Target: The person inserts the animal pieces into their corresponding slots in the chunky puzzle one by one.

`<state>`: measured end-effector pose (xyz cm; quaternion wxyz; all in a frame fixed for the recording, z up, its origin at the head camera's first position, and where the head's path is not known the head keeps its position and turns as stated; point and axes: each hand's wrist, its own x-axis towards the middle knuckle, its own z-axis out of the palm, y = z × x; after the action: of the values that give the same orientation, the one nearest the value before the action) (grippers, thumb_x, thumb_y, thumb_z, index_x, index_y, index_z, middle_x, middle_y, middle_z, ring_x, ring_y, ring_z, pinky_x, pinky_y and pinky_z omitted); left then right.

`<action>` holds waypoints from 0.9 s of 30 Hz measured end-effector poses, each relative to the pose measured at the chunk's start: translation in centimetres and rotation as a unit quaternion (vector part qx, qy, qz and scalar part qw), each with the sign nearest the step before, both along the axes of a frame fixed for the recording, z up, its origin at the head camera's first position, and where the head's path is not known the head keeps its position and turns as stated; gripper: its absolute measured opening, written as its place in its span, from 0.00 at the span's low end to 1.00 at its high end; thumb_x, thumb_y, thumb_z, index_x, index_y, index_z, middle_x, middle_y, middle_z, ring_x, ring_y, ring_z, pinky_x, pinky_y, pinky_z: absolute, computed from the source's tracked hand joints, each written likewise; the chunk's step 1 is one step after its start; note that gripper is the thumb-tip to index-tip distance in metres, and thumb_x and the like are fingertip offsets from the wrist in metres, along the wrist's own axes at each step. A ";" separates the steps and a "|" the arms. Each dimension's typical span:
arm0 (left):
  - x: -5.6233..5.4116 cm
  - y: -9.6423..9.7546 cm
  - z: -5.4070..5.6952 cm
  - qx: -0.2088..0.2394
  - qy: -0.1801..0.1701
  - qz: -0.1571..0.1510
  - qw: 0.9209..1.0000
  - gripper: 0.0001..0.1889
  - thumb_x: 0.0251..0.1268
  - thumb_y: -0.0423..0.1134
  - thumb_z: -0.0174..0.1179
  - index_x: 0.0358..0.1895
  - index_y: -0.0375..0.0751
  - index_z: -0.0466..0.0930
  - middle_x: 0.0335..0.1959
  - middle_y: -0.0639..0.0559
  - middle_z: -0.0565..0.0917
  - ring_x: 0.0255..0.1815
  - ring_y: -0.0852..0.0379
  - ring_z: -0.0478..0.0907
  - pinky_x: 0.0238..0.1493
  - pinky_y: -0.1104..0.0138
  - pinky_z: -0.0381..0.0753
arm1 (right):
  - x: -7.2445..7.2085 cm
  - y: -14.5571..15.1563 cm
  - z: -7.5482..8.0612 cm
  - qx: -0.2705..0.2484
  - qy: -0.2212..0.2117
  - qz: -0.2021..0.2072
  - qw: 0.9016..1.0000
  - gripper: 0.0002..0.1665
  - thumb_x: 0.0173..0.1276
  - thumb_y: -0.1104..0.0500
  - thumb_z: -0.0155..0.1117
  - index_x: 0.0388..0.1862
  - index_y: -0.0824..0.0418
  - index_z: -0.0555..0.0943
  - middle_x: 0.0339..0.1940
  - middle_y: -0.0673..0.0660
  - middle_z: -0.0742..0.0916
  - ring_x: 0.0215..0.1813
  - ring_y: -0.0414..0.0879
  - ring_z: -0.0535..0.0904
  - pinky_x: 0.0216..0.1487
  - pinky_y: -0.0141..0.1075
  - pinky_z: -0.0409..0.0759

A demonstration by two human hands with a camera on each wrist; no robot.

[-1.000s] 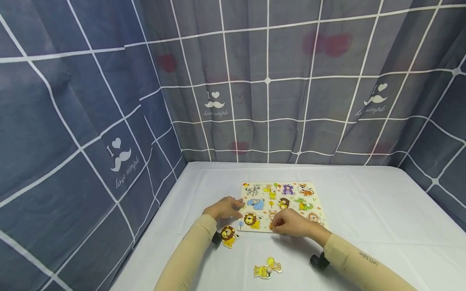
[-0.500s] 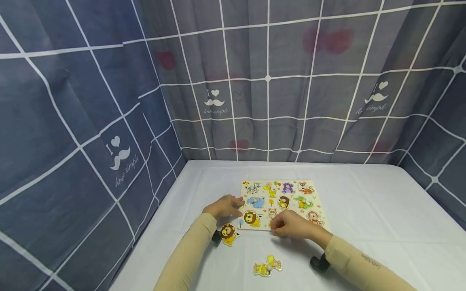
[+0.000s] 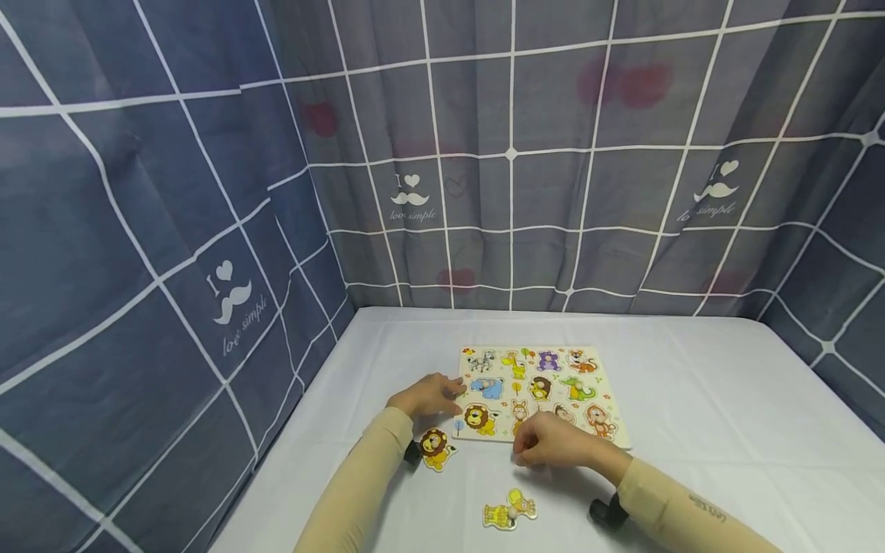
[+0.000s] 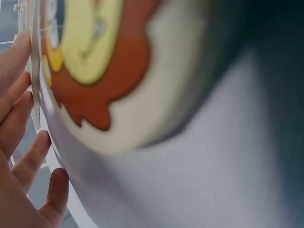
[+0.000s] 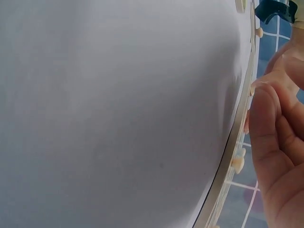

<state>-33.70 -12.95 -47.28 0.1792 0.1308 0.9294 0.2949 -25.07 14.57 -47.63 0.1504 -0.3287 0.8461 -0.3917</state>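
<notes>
A puzzle board [image 3: 601, 384] of cartoon animals lies on the table. My left hand [image 3: 430, 395] rests at its left edge, fingers relaxed and spread, seen too in the left wrist view. My right hand [image 3: 558, 439] is over the front edge, fingers loosely curled, no piece visible in them. Just beyond its fingertips the kangaroo [image 3: 519, 411] shows on the board, partly covered. A loose lion piece [image 3: 436, 449] lies beside my left wrist and looms large in the left wrist view. Nearer to me is a loose giraffe piece [image 3: 508, 511] on its side.
White cloth [image 3: 691, 384] covers the table. Dark grid-patterned curtains [image 3: 512, 192] stand behind it and along both sides. Small wooden knobs [image 5: 238, 164] stick up from the board in the right wrist view. A black wrist camera [image 3: 608, 511] hangs under my right wrist.
My right hand has drawn back toward me from the kangaroo, uncovering more of it and of the pictures beside it. My left hand and the loose pieces have stayed put.
</notes>
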 end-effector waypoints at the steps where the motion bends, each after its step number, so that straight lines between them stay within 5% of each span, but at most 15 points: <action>1: 0.1 0.0 0.0 0.000 -0.001 0.001 1.000 0.28 0.58 0.44 0.72 0.64 0.50 0.79 0.74 0.62 0.70 0.80 0.46 0.59 0.81 0.49 0.54 | 0.1 0.0 0.0 0.001 0.000 0.003 1.000 0.03 0.58 0.64 0.72 0.32 0.61 0.88 0.25 0.46 0.87 0.25 0.32 0.78 0.28 0.26 0.80; 27: 0.4 0.2 0.2 -0.005 0.001 0.016 1.000 0.28 0.57 0.45 0.73 0.63 0.51 0.80 0.74 0.62 0.71 0.79 0.45 0.60 0.80 0.47 0.56 | 2.1 -1.5 -0.2 0.001 -0.035 0.067 0.997 0.05 0.55 0.63 0.76 0.28 0.59 0.85 0.22 0.40 0.84 0.24 0.28 0.75 0.26 0.23 0.78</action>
<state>-33.26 -12.79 -47.12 0.1745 0.1147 0.9330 0.2931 -23.01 13.08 -47.85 0.2064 -0.3702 0.8169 -0.3911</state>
